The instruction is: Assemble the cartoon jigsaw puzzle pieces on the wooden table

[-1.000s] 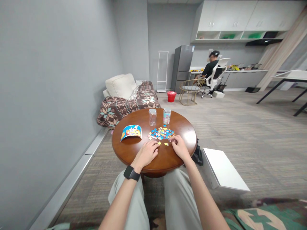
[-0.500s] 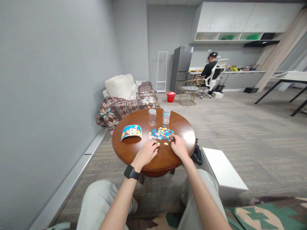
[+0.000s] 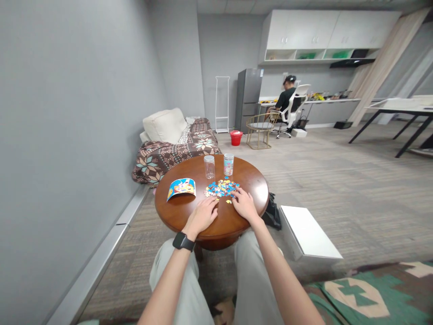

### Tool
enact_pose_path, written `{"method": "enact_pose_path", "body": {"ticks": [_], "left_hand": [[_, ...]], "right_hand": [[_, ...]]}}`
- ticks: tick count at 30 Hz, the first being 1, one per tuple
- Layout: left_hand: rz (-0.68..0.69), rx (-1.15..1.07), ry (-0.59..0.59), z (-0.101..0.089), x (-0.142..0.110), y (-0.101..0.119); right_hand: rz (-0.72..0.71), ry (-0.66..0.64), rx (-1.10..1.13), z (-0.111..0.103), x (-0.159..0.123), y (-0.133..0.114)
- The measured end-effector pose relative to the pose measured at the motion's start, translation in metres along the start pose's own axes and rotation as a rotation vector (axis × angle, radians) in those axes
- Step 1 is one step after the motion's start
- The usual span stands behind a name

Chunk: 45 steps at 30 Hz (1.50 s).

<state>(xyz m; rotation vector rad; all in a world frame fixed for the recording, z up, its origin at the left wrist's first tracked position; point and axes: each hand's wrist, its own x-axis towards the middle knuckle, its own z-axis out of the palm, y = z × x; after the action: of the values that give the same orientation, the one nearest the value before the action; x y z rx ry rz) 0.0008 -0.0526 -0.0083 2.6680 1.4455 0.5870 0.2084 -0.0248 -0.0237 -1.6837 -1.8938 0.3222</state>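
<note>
Loose jigsaw pieces (image 3: 220, 188) heaped at the middle of the round wooden worktop (image 3: 181, 215), within reach of both hands.
Left hand (image 3: 204, 213): palm down, thumb apart from fingers, fingertips at a small yellow piece (image 3: 217, 199); grip not verifiable. Right hand (image 3: 242, 201): fingers curved at the heap's right edge; pinch likewise not verifiable. Advised: draw out single pieces with light fingertip pressure, without dragging neighbours or the yellow-and-white piece (image 3: 229, 201) between the hands. Room for moving: rightward toward the rim. Tighter beyond the heap, with clear jar (image 3: 209, 169) and printed canister (image 3: 228, 165) near; curved picture sheet (image 3: 181, 187) at left. Near rim under both wrists: mind sliding pieces over.
</note>
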Motion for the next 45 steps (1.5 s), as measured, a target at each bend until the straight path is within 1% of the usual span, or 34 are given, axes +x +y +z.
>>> {"method": "enact_pose_path", "body": {"ticks": [3,10,15,20,30,38,45], "left_hand": [[-0.018,0.013,-0.009,-0.0015,0.0001,0.0015],[-0.058,0.013,0.022,-0.0011,-0.0014,0.0015],[-0.024,0.037,-0.006,-0.0026,-0.0008,0.0017],[0.01,0.041,-0.009,-0.0012,-0.0009,0.0005],[0.007,0.04,-0.019,-0.001,-0.0007,0.0001],[0.003,0.022,-0.005,0.0003,-0.0001,-0.0001],[0.011,0.021,-0.01,0.0007,0.0004,-0.0009]], "right_hand": [[0.005,-0.005,-0.019,-0.0015,0.0002,-0.0027],[0.022,-0.006,-0.013,-0.0022,-0.0001,-0.0029],[-0.013,-0.015,0.005,-0.0033,-0.0006,-0.002],[-0.029,-0.043,-0.017,-0.0067,-0.0026,-0.0053],[0.015,-0.043,-0.02,-0.0054,-0.0012,-0.0061],[-0.043,-0.024,0.0,-0.0049,-0.0027,-0.0043],[-0.071,-0.064,-0.031,-0.0039,-0.0028,-0.0053]]}}
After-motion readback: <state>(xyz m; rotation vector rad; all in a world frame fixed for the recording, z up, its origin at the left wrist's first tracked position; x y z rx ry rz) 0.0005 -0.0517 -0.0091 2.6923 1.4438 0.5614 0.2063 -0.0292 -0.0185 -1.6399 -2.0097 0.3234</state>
